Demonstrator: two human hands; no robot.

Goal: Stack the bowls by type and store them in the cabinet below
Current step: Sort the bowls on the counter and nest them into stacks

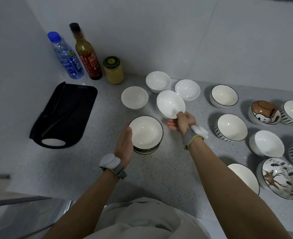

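A stack of black-rimmed white bowls (pixel 146 133) stands on the grey counter (pixel 159 173) in front of me. My left hand (pixel 125 144) rests flat against the stack's left side, fingers straight. My right hand (pixel 181 122) pinches the rim of a plain white bowl (pixel 170 103) and holds it tilted above the counter. Three more plain white bowls sit behind it: one at the left (pixel 134 97), one at the back (pixel 158 81) and one at the right (pixel 188 89).
Several other bowls lie to the right: a black-rimmed bowl (pixel 224 95), a striped bowl (pixel 231 127), a cartoon bowl (pixel 264 112) and a leaf-patterned bowl (pixel 280 177). A black board (pixel 64 114), a water bottle (pixel 65 56), a sauce bottle (pixel 87 52) and a jar (pixel 113 69) stand at the left.
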